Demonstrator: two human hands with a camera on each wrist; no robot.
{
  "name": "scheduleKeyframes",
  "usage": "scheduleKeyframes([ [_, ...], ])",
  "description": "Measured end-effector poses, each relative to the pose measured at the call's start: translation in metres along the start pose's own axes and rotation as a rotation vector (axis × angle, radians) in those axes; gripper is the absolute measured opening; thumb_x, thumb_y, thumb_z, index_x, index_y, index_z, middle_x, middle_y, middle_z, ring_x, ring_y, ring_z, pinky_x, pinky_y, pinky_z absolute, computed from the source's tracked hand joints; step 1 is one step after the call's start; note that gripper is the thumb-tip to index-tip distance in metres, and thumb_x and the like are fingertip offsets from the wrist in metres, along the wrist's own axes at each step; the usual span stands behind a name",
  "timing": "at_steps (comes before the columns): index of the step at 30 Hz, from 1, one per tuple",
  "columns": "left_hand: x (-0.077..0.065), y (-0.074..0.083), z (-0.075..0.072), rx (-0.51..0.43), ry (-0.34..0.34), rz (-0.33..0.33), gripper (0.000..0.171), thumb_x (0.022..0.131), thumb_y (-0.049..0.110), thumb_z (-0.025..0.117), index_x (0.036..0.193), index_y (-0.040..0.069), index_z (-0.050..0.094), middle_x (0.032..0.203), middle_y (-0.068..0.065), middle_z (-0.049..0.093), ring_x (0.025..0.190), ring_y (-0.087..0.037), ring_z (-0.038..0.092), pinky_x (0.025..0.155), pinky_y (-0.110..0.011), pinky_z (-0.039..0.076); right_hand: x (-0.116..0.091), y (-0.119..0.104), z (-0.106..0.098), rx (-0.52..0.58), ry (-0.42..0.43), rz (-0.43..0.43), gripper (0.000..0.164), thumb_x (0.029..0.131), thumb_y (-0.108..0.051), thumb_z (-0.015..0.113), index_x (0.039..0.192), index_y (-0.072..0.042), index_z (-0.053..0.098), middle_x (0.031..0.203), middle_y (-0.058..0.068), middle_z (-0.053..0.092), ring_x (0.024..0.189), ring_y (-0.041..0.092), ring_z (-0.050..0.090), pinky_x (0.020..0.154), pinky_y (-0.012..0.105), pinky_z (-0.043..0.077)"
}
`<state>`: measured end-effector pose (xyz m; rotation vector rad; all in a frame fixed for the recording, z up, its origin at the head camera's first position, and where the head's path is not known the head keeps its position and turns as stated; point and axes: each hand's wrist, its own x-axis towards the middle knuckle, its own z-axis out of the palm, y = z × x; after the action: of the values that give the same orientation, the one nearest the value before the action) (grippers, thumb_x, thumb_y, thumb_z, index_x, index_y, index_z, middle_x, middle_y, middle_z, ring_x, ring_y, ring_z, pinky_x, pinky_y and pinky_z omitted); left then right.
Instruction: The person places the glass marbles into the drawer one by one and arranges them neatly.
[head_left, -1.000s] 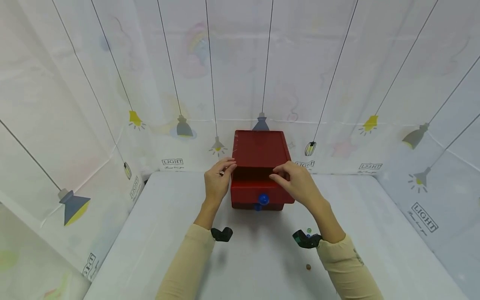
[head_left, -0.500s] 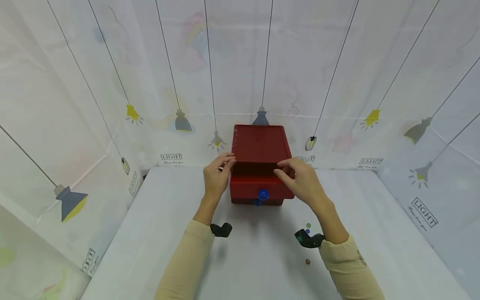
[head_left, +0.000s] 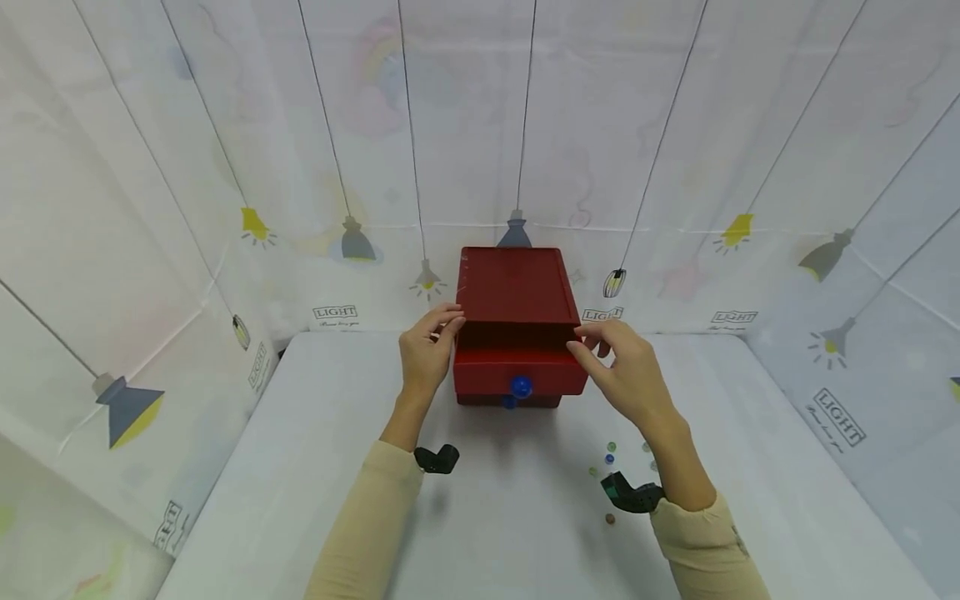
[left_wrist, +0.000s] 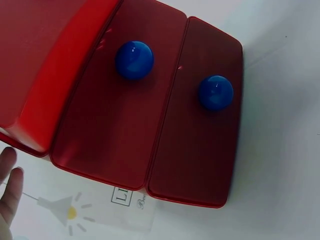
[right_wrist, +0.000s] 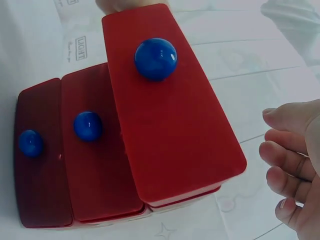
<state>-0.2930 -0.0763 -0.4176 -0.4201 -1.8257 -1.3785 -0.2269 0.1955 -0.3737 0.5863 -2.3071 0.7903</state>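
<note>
A red box of drawers point(head_left: 517, 283) with blue round knobs stands at the back middle of the table. Its top drawer point(right_wrist: 170, 115) is pulled out; the two lower drawers point(left_wrist: 115, 100) look pushed in. My left hand point(head_left: 424, 354) stays at the left edge of the box, thumb and forefinger close together by the drawer opening, other fingers loosely bent. Just off the drawer's right end is my right hand point(head_left: 630, 375), its fingers loosely bent with nothing between them in the right wrist view. The inside of the drawer is mostly in shadow.
Several small marbles lie on the white table point(head_left: 510, 517) by my right wrist: a green marble point(head_left: 612, 447), a blue marble point(head_left: 609, 459) and a brown one among them. A white printed curtain point(head_left: 480, 125) hangs behind the box and at both sides.
My right hand has moved right, from over the open top drawer to beside its right end. More marbles show near that wrist. The left hand keeps its place at the box.
</note>
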Motion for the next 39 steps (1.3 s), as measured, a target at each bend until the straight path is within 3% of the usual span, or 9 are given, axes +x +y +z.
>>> scheduleKeyframes([
  [7, 0.002, -0.001, 0.001, -0.001, -0.005, 0.02, 0.008, 0.086, -0.002, 0.074, 0.093, -0.005, 0.076, 0.103, -0.02, 0.076, 0.073, -0.028, 0.069, 0.063, -0.01, 0.049, -0.013, 0.003, -0.005, -0.005, 0.045, 0.001, 0.025, 0.087, -0.013, 0.077, 0.111, -0.005, 0.072, 0.086, 0.003, 0.065, 0.079, 0.014, 0.054, 0.064, 0.015, 0.041],
  [21, 0.002, 0.004, 0.001, -0.015, -0.011, 0.019, 0.008, 0.087, -0.003, 0.074, 0.093, -0.006, 0.077, 0.103, -0.02, 0.076, 0.068, -0.031, 0.069, 0.062, -0.01, 0.048, -0.045, 0.006, -0.012, 0.003, 0.137, 0.043, 0.024, 0.085, -0.006, 0.077, 0.108, -0.005, 0.072, 0.085, 0.002, 0.064, 0.078, 0.013, 0.051, 0.063, 0.012, 0.036],
  [26, 0.001, 0.002, 0.001, -0.008, -0.01, 0.018, 0.008, 0.086, -0.004, 0.074, 0.092, -0.007, 0.076, 0.103, -0.021, 0.075, 0.072, -0.03, 0.07, 0.063, -0.01, 0.049, -0.056, 0.01, -0.012, 0.006, 0.134, 0.099, 0.024, 0.086, -0.007, 0.077, 0.11, -0.006, 0.072, 0.085, 0.001, 0.064, 0.078, 0.012, 0.051, 0.063, 0.011, 0.036],
  [30, 0.0, -0.007, 0.003, -0.009, -0.006, 0.015, 0.008, 0.086, -0.002, 0.074, 0.093, -0.005, 0.077, 0.104, -0.019, 0.076, 0.074, -0.031, 0.071, 0.063, -0.009, 0.048, -0.064, 0.017, -0.01, 0.003, 0.147, 0.13, 0.025, 0.087, -0.007, 0.076, 0.111, -0.004, 0.072, 0.086, 0.003, 0.065, 0.078, 0.012, 0.05, 0.066, 0.009, 0.036],
  [35, -0.001, -0.028, 0.003, -0.007, -0.033, -0.003, 0.01, 0.09, 0.011, 0.074, 0.096, 0.005, 0.079, 0.108, -0.009, 0.077, 0.08, -0.023, 0.072, 0.064, -0.01, 0.049, -0.071, 0.027, -0.006, 0.005, 0.166, 0.178, 0.023, 0.087, -0.007, 0.076, 0.11, -0.003, 0.072, 0.084, 0.003, 0.064, 0.076, 0.013, 0.049, 0.066, 0.013, 0.037],
  [39, -0.002, -0.033, 0.001, -0.021, -0.06, -0.023, 0.014, 0.092, 0.019, 0.073, 0.099, 0.009, 0.08, 0.111, -0.004, 0.077, 0.084, -0.018, 0.072, 0.065, -0.012, 0.051, -0.078, 0.034, -0.003, 0.01, 0.169, 0.207, 0.022, 0.088, -0.008, 0.076, 0.109, -0.004, 0.072, 0.083, 0.003, 0.064, 0.075, 0.012, 0.049, 0.066, 0.013, 0.037],
])
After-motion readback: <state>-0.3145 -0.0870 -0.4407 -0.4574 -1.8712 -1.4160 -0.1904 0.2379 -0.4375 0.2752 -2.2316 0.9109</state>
